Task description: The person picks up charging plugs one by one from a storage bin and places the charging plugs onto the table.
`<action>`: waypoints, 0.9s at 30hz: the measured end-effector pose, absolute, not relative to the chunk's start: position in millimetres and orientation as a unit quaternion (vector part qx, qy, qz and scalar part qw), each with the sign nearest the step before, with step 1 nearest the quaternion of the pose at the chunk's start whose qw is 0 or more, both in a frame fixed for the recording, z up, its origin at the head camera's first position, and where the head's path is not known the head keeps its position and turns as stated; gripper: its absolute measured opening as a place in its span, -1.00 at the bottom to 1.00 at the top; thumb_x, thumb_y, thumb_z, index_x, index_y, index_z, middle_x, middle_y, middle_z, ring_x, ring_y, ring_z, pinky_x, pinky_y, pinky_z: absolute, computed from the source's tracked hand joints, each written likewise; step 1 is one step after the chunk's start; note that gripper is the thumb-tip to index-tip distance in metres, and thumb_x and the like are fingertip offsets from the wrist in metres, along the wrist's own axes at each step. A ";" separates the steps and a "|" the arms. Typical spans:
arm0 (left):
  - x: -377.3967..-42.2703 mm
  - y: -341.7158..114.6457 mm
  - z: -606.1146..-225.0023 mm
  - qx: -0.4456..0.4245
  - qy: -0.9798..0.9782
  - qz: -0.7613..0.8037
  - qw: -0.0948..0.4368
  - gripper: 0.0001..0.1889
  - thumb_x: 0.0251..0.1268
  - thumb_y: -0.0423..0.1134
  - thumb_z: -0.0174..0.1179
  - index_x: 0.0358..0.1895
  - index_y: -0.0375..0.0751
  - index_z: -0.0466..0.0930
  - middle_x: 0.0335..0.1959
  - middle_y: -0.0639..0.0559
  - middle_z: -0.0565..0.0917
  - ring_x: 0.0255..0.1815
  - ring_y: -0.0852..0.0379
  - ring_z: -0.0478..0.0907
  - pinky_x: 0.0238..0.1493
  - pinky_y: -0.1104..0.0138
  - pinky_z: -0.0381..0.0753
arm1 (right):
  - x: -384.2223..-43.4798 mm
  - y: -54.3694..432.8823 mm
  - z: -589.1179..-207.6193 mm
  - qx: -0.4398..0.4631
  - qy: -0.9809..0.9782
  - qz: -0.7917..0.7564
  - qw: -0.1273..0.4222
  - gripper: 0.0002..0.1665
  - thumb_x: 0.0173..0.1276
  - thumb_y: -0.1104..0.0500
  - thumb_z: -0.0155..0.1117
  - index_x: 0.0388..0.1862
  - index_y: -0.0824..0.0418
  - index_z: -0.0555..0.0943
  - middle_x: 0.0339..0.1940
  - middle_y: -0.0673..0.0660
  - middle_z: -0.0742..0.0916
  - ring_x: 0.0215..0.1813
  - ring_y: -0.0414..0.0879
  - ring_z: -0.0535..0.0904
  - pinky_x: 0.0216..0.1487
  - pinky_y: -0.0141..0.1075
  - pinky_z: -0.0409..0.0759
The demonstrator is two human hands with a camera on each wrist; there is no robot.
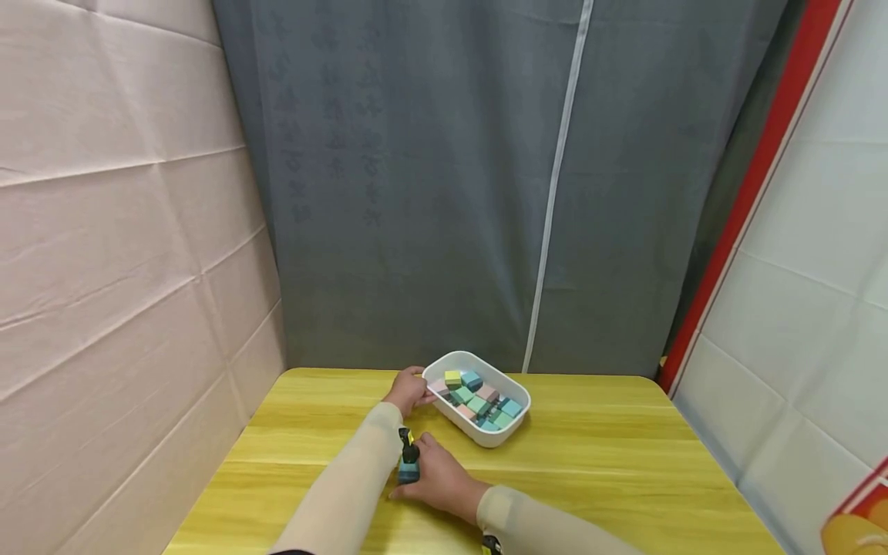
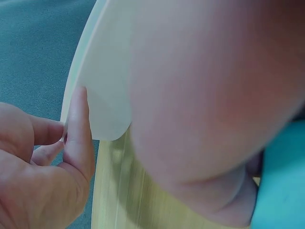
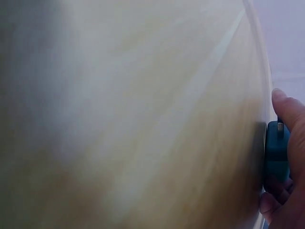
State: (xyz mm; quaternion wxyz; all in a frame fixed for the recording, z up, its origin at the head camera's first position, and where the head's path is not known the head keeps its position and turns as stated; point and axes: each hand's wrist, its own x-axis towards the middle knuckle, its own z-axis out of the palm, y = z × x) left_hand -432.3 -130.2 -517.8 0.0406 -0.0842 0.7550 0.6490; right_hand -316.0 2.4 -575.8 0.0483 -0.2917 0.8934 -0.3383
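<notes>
A white plastic bin [image 1: 513,438] with rounded corners sits on the wooden table, holding several pastel blocks [image 1: 479,405] in blue, green, pink and yellow. At its left end my left hand [image 1: 409,389] pinches the wall between thumb and fingers; in the left wrist view the fingers [image 2: 78,143] lie along the bin's side. Nearer to me, my right hand [image 1: 444,474] grips a teal-blue block [image 1: 408,472] beneath my left forearm. In the right wrist view, the block [image 3: 276,148] shows between thumb and fingers, partly hidden by the hand.
The yellow wooden table [image 1: 590,478] has rounded far corners. Behind it hangs a grey curtain [image 1: 430,193], with pale cloth walls on the left and right. A small black camera [image 1: 409,447] on my left wrist overlaps the area just above the held block.
</notes>
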 end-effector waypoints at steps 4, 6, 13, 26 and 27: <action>-429.4 -130.4 -516.6 -0.079 0.755 0.649 0.042 -0.38 0.54 -0.57 -0.03 0.64 -0.44 0.32 0.31 -0.52 0.61 -0.27 0.11 0.75 -0.01 0.24 0.88 | -317.3 3.7 -577.8 -0.293 0.895 -0.333 0.051 0.03 0.05 -0.42 0.77 0.37 0.07 0.62 -0.03 -0.16 0.51 -0.10 -0.30 0.50 0.10 -0.35 0.66; -428.4 -130.5 -516.1 -0.077 0.756 0.648 0.041 -0.38 0.53 -0.57 -0.03 0.64 -0.45 0.32 0.31 -0.52 0.61 -0.28 0.12 0.75 0.00 0.23 0.88 | -317.7 5.0 -577.5 -0.293 0.895 -0.333 0.053 0.05 0.03 -0.43 0.78 0.35 0.10 0.62 -0.03 -0.15 0.52 -0.10 -0.30 0.50 0.09 -0.36 0.66; -428.0 -130.9 -515.4 -0.079 0.756 0.649 0.038 -0.39 0.53 -0.57 -0.04 0.63 -0.44 0.34 0.28 -0.51 0.62 -0.29 0.13 0.74 -0.01 0.23 0.88 | -316.7 12.8 -572.0 -0.314 0.894 -0.315 0.042 0.04 0.00 -0.44 0.78 0.26 0.16 0.63 -0.04 -0.12 0.52 -0.13 -0.30 0.50 0.05 -0.37 0.65; -432.8 -132.2 -519.5 -0.073 0.755 0.650 0.038 -0.41 0.56 -0.55 0.00 0.62 -0.43 0.35 0.30 -0.49 0.62 -0.21 0.06 0.79 0.03 0.20 0.87 | -326.3 42.6 -552.4 -0.342 0.895 -0.282 0.049 -0.18 0.27 -0.19 0.73 0.36 0.08 0.56 0.19 -0.01 0.59 0.07 -0.26 0.55 0.22 -0.30 0.70; -432.6 -132.5 -519.7 -0.072 0.756 0.650 0.039 -0.41 0.57 -0.55 0.01 0.62 -0.43 0.35 0.31 -0.49 0.62 -0.20 0.05 0.79 0.06 0.18 0.87 | -327.7 45.3 -550.4 -0.340 0.895 -0.286 0.048 -0.21 0.30 -0.14 0.72 0.36 0.09 0.55 0.20 0.01 0.61 0.08 -0.26 0.56 0.22 -0.29 0.71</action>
